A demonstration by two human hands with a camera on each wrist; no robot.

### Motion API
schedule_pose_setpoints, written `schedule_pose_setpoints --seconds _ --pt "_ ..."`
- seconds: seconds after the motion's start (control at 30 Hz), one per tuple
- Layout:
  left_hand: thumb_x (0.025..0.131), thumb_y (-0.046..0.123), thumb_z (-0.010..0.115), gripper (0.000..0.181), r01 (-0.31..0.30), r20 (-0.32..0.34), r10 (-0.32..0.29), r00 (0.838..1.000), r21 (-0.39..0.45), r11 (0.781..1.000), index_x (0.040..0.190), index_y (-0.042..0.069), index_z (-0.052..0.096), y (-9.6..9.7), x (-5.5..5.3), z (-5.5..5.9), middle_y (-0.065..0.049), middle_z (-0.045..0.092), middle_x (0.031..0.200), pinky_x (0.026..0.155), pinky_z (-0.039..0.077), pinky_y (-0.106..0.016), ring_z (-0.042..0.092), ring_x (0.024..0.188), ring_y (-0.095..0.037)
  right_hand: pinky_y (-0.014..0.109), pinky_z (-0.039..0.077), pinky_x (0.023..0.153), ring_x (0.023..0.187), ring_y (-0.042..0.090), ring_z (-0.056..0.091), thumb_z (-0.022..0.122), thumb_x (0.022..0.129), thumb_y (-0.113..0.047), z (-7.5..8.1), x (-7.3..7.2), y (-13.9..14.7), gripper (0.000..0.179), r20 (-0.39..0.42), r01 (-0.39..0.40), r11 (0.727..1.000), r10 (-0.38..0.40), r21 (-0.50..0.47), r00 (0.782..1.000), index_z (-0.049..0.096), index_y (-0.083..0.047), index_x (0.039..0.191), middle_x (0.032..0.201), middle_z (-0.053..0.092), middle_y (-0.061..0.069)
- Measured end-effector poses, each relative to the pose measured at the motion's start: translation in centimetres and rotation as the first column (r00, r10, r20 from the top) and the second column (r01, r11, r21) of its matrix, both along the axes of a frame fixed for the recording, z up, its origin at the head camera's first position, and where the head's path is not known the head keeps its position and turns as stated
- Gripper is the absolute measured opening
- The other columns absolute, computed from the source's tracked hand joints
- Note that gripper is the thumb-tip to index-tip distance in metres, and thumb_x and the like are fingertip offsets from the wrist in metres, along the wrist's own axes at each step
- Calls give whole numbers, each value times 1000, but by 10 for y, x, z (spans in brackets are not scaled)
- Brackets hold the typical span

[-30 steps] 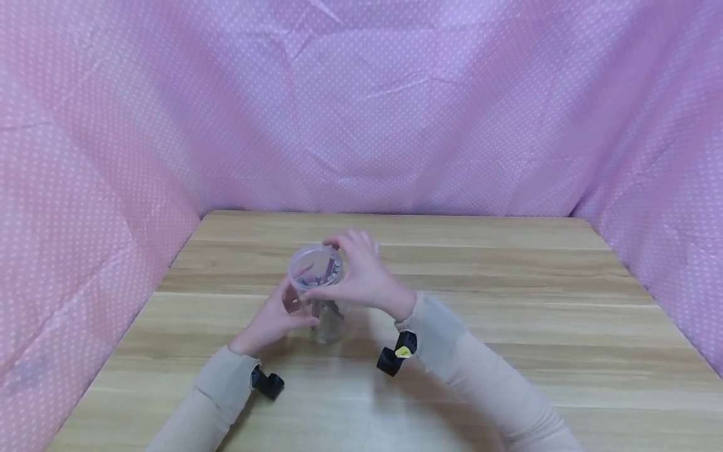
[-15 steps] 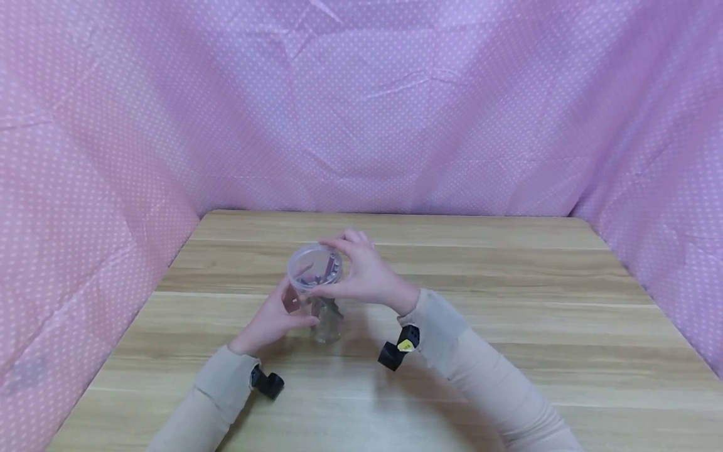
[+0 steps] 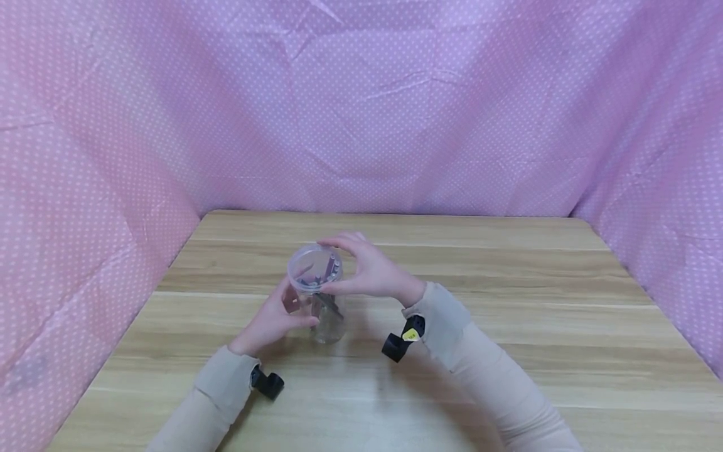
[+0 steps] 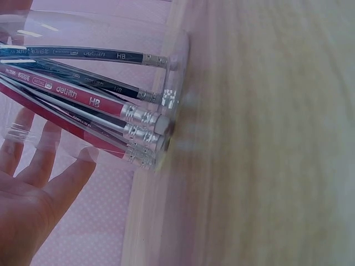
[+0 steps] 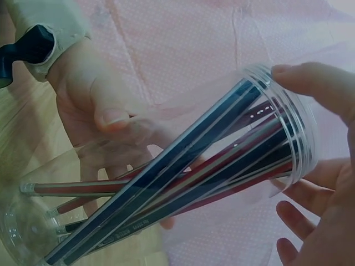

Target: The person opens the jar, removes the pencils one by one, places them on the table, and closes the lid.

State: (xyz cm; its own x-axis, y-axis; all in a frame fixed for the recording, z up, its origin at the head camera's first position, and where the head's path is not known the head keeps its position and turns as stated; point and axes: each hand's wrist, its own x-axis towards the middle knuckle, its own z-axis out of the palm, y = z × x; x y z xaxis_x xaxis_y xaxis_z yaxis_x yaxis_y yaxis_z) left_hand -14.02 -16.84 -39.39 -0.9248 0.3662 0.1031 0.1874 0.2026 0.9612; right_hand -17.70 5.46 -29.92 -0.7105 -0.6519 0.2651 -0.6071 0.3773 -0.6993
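A clear plastic jar stands on the table, holding several red and dark-blue striped pencils. Printed "HB" shows on them in the left wrist view, where their eraser ends point to the jar's base. My left hand grips the jar's side, thumb at the front and fingers round behind, partly seen through the plastic. At the top, my right hand holds the round clear lid by its edge, thumb on the near side and fingers on the far side. The lid sits on the jar's mouth.
The wooden table stretches well to the right of the jar. Pink dotted cloth hangs behind it and along both sides. Black wrist cameras stick out from both sleeves.
My right hand has turned round the lid's edge, its thumb sliding to the right along the near rim and the wrist shifting slightly right and up. Left hand and jar stay in place.
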Motion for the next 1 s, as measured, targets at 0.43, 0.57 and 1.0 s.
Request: schedule_pose_setpoints --seconds 0.43,0.57,1.0 --pt "73 -2 75 94 -10 10 10 1000 -15 1000 149 15 21 0 1 1 -20 46 138 103 41 -52 48 123 -37 47 36 106 124 23 39 87 65 -26 -7 6 -8 88 -9 53 998 -53 -41 999 43 -9 140 134 49 10" --pt "74 -2 75 94 -9 4 9 1000 -24 1000 149 14 21 0 1 2 -20 46 139 104 40 -50 47 123 -36 45 34 104 121 23 41 89 60 -31 -6 12 -13 89 -78 139 989 -143 -49 987 47 -9 136 128 52 9" --pt "75 1 75 95 13 -8 -13 1000 2 1000 149 13 19 -1 3 0 -18 44 141 97 45 -18 51 118 -8 40 32 92 107 21 40 89 56 -42 -5 22 -22 87 -147 265 964 -264 -14 953 53 -8 127 114 52 5"
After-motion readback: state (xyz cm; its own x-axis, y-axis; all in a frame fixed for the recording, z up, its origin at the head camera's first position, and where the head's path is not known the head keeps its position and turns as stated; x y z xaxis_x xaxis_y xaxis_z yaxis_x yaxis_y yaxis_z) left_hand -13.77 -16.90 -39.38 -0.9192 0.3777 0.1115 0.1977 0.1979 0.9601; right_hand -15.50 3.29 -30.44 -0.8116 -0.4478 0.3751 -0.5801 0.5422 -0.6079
